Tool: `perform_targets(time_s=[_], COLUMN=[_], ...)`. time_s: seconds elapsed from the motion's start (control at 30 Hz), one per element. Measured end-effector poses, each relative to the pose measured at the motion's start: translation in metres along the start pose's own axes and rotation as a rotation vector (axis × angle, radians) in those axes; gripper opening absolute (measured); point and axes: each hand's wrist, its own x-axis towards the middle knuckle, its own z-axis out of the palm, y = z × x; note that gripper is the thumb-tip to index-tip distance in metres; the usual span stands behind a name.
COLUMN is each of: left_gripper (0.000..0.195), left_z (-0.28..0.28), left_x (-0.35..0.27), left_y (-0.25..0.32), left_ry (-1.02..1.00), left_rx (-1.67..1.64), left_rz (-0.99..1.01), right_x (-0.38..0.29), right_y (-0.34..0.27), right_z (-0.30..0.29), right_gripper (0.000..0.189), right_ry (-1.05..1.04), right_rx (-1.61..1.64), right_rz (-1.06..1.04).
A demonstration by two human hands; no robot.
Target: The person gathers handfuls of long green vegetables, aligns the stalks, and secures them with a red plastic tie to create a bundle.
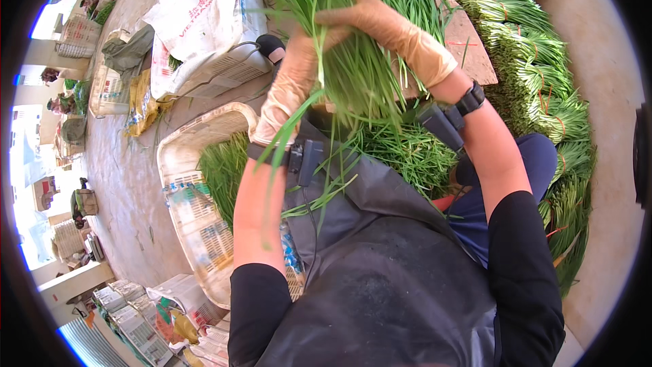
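Both my hands wear thin, pale gloves and hold one loose bunch of long green leaves, likely garlic chives [359,74], in front of me. My left hand [300,58] grips it from the left side, and my right hand [364,12] closes around it from the right. The leaf ends fan downward and look blurred. A few stray blades hang over my left wrist and onto my dark apron [377,265]. Below the bunch lies a heap of loose green leaves [407,158]. More leaves [407,5] rest on a board [471,58] beyond my right hand.
Tied green bundles [535,76] are stacked along the wall at right. Beside my left arm stands a plastic crate [178,214] with greens inside. Farther left, a printed white sack [196,15] covers another crate [224,71]. Stacked crates [137,316] stand at lower left.
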Motion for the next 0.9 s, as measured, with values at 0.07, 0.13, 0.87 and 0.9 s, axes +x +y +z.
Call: perform_targets(time_s=[0.07, 0.13, 0.87, 0.9], left_gripper=[0.031, 0.035, 0.05, 0.053], left_z=[-0.006, -0.006, -0.008, -0.006], left_x=[0.011, 0.019, -0.039, -0.042], left_y=[0.02, 0.026, 0.041, 0.028], left_ry=[-0.052, -0.041, 0.099, 0.06], left_rx=[0.222, 0.29, -0.38, -0.366], left_rz=[0.14, 0.289, -0.233, -0.174], right_x=[0.013, 0.016, -0.011, -0.028], right_y=[-0.014, -0.012, -0.052, -0.07], right_z=[-0.002, -0.006, 0.03, 0.03], right_gripper=[0.068, 0.071, 0.049, 0.049], right_ry=[-0.04, -0.042, -0.016, 0.026], right_rx=[0.001, -0.044, 0.349, 0.205], right_rz=[-0.165, -0.202, 0.294, 0.25])
